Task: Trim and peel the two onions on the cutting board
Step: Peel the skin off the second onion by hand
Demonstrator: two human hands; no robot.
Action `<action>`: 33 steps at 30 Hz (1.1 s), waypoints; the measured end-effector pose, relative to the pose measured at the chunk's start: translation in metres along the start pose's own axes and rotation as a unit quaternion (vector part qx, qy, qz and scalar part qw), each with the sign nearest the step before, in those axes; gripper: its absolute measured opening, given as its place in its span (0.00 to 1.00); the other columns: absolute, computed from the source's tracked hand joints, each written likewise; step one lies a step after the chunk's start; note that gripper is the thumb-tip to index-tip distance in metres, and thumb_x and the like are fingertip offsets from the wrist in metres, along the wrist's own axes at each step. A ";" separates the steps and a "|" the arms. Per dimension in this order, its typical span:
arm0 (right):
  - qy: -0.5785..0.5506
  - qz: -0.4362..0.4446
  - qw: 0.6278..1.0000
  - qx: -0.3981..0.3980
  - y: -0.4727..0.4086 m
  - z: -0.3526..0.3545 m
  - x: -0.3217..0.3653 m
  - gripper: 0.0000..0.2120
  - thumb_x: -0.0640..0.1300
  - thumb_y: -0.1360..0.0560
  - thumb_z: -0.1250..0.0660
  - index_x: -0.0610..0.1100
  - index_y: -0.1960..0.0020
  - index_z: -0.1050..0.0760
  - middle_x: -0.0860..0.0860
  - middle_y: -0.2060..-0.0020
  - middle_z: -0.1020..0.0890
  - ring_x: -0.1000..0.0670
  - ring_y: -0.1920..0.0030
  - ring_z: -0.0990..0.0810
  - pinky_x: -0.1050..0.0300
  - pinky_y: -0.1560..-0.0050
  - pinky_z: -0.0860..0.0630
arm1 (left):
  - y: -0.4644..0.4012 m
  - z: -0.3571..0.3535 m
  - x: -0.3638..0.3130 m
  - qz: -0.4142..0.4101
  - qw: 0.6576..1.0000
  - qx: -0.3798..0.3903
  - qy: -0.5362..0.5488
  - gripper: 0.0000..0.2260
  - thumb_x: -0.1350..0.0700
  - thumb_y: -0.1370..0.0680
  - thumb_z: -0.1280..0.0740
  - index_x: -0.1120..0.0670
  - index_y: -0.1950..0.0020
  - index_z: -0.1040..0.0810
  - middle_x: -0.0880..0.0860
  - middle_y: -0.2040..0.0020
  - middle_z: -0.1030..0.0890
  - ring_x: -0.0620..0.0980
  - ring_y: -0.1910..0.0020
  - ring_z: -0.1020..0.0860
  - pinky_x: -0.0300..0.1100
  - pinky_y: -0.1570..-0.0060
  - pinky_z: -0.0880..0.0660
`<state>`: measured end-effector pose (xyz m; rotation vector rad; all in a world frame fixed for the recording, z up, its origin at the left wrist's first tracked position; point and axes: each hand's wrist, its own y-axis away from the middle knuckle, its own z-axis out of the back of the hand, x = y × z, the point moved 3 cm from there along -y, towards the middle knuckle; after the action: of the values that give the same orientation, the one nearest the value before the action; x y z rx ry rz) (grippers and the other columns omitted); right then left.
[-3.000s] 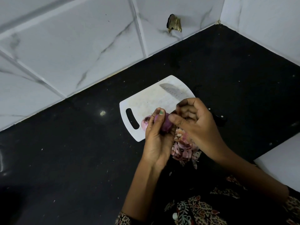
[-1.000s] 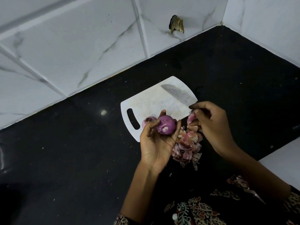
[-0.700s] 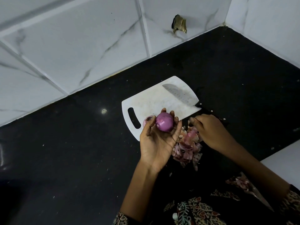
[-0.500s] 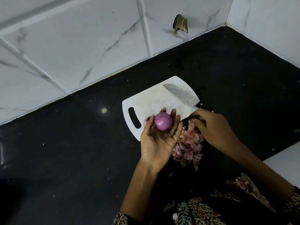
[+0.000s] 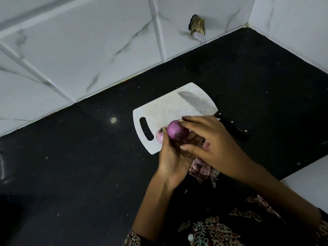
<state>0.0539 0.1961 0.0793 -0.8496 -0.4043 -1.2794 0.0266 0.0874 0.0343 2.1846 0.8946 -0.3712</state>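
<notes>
Above a white plastic cutting board (image 5: pixel 159 110), the left hand (image 5: pixel 173 155) grips 1 peeled purple onion (image 5: pixel 175 129), probably lying lengthwise left-right. The right hand (image 5: pixel 211 142) rests straight fingers on it.

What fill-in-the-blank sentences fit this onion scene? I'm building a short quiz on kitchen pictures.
1. The left hand holds a peeled purple ____.
2. The knife lies with its blade on the white ____.
3. The right hand touches the held onion with its ____.
4. The pile of onion skins lies on the black ____.

Missing words: onion; cutting board; fingers; counter
</notes>
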 end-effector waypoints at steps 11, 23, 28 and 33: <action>-0.333 -0.234 0.906 -0.116 0.004 0.002 -0.009 0.11 0.50 0.32 0.29 0.48 0.50 0.19 0.52 0.58 0.15 0.55 0.55 0.16 0.63 0.54 0.21 | 0.006 -0.004 -0.006 0.005 0.974 0.006 -0.227 0.26 0.35 0.22 0.49 0.49 0.44 0.20 0.53 0.49 0.16 0.51 0.48 0.20 0.53 0.35 0.28; -0.335 -0.281 0.896 -0.075 0.004 0.001 -0.019 0.16 0.55 0.28 0.34 0.44 0.49 0.24 0.47 0.63 0.18 0.56 0.64 0.19 0.63 0.64 0.24 | 0.006 -0.002 -0.005 0.037 0.964 -0.034 -0.262 0.28 0.34 0.23 0.47 0.57 0.57 0.22 0.50 0.68 0.20 0.46 0.66 0.21 0.44 0.50 0.24; -0.302 -0.276 0.913 -0.004 0.003 -0.002 -0.022 0.21 0.58 0.35 0.30 0.48 0.47 0.26 0.49 0.57 0.17 0.54 0.55 0.17 0.60 0.54 0.21 | 0.008 -0.004 -0.009 0.043 0.951 -0.044 -0.302 0.29 0.33 0.23 0.47 0.55 0.63 0.21 0.51 0.69 0.21 0.49 0.63 0.20 0.47 0.48 0.22; -0.354 -0.311 0.882 0.010 0.002 -0.005 -0.027 0.19 0.57 0.31 0.34 0.41 0.53 0.25 0.48 0.61 0.20 0.56 0.64 0.21 0.65 0.65 0.26 | 0.012 -0.007 -0.005 0.080 0.949 -0.020 -0.303 0.35 0.34 0.22 0.52 0.54 0.80 0.29 0.51 0.74 0.24 0.47 0.68 0.21 0.49 0.41 0.27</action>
<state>0.0475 0.2103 0.0567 -1.2180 -1.3610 -1.5018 0.0313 0.0847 0.0480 1.9107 0.3749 -0.8738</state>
